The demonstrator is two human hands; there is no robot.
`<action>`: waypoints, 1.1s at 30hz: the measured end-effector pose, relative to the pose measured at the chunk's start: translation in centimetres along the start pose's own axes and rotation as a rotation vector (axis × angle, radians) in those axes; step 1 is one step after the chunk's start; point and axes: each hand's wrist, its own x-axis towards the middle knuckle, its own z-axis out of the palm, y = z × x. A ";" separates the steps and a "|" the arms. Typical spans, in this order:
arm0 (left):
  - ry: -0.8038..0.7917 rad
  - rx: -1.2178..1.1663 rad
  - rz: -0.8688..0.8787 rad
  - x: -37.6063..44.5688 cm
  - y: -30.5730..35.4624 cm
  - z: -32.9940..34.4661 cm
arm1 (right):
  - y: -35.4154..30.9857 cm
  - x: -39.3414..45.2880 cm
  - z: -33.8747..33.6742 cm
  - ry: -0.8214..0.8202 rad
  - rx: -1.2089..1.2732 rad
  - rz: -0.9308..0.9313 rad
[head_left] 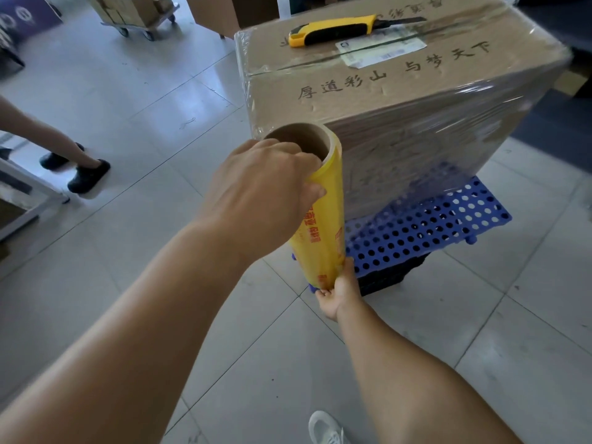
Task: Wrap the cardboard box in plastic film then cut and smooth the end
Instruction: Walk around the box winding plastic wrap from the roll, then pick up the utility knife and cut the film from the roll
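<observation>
hidden: our left hand (266, 184) covers the upper side of the film roll (323, 219); most of the red print on its yellow wrap is hard to read
cut off: far edge of the cardboard box (400, 100) runs out of frame at top; only the toe of our white shoe (326, 429) shows at the bottom edge
hard to tell: base of the box blurs behind layers of plastic film (416, 155); we cannot tell where film from the roll meets the box
box writing: black characters on top read 厚道彩山 与梦天下; white shipping label (381, 51) too small to read
left hand: we grip the top rim of the roll, fingers curled into the hollow core
right hand: ours (336, 291) is curled round the bottom end of the roll, thumb up along its side
roll: upright, slightly tilted, just beside the box's near corner
box place: sits on a blue perforated pallet (426, 232) on the tiled floor
knife: yellow-black utility knife (339, 29) lies on the box top, blade out
bystander: legs and black shoes (86, 174) at left, body cut off
background: cart (141, 11) with boxes, far left top
</observation>
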 end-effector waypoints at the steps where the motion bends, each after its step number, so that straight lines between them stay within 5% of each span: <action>1: 0.009 -0.002 0.013 0.0 0.1 0.1 | -0.2 -0.1 0.2 0.003 -0.011 0.004; 9: -0.036 -0.175 0.073 -1.0 1.3 1.0 | -1.2 -1.8 0.2 0.058 -0.041 0.051; 19: -0.049 -0.220 -0.022 -1.8 3.5 0.4 | -3.4 -7.8 -0.6 -0.083 -0.140 -0.043; 27: 0.086 -0.262 -0.129 -0.7 5.2 -2.7 | -7.6 -14.8 0.0 0.130 -0.485 -0.543; 33: 0.120 -0.334 -0.222 1.5 5.8 -4.9 | -11.3 -22.1 2.4 0.004 -0.624 -0.982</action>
